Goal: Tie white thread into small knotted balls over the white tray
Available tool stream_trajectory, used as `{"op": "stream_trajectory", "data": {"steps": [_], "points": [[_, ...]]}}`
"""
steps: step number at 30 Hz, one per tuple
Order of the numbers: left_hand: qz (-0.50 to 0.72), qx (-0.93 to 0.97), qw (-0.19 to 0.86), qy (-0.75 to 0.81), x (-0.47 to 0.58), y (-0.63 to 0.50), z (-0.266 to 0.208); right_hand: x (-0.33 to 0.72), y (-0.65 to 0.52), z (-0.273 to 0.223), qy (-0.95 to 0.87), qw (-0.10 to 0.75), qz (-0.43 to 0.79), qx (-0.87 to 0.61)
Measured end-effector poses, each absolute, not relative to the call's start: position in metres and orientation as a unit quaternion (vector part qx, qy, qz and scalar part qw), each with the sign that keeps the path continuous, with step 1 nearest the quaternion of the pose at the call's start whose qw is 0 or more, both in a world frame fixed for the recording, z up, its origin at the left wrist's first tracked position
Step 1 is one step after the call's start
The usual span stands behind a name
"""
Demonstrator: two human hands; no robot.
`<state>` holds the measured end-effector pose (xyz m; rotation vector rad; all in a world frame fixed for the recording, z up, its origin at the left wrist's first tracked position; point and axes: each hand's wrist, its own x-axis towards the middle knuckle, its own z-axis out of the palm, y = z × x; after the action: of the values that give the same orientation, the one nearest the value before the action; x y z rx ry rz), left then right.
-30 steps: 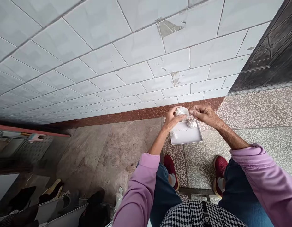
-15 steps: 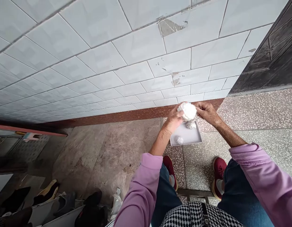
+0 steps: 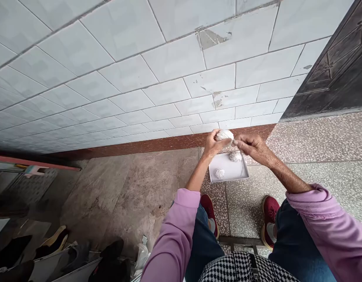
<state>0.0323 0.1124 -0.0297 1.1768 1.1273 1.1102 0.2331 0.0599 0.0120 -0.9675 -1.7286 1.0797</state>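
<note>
Above the tray, my left hand (image 3: 214,144) is closed around a white ball (image 3: 224,135) with fine curved ridges; its material is hard to tell, perhaps wound yarn. My right hand (image 3: 251,147) has thumb and forefinger pinched together at the ball's lower right edge, where a small whitish bit shows. Below them, a shallow pale tray (image 3: 230,172) rests on the floor. In it, one crinkled silvery-white ball (image 3: 235,156) lies at the upper right. A smaller ridged white ball (image 3: 219,173) lies at the lower left.
A white tiled wall (image 3: 169,94) with a red-brown skirting rises just beyond the tray. At the right is a dark panelled door (image 3: 339,70). My red shoes (image 3: 270,213) flank the near floor. Shoes (image 3: 53,241) and a clear plastic bag (image 3: 142,254) lie at the lower left.
The ball has turned in my left hand, so its ridged side shows instead of its rounded white face. Both hands have shifted slightly left, the right thumb now pointing at the ball's lower edge.
</note>
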Motion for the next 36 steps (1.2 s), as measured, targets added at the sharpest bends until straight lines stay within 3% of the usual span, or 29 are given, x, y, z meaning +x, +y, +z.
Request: {"op": "stream_trajectory", "data": {"steps": [5, 12, 16, 24, 30, 36], "points": [[0.380, 0.522, 0.660, 0.384, 0.037, 0.095, -0.029, 0.257, 0.071, 0.009, -0.639, 0.483, 0.409, -0.437], [0.330, 0.458, 0.760, 0.321, 0.043, 0.084, -0.020, 0.257, 0.082, -0.012, -0.648, 0.467, 0.405, -0.445], [0.433, 0.405, 0.731, 0.338, 0.041, 0.088, -0.018, 0.249, 0.091, -0.022, -0.659, 0.454, 0.403, -0.443], [0.494, 0.358, 0.698, 0.375, 0.038, 0.103, -0.020, 0.225, 0.086, -0.040, -0.758, 0.287, 0.376, -0.449], [0.520, 0.412, 0.598, 0.450, 0.034, 0.110, -0.032, 0.221, 0.074, -0.022, -0.747, 0.325, 0.432, -0.385], [0.452, 0.522, 0.550, 0.469, 0.020, 0.104, -0.037, 0.227, 0.080, -0.003, -0.684, 0.433, 0.447, -0.382]]}}
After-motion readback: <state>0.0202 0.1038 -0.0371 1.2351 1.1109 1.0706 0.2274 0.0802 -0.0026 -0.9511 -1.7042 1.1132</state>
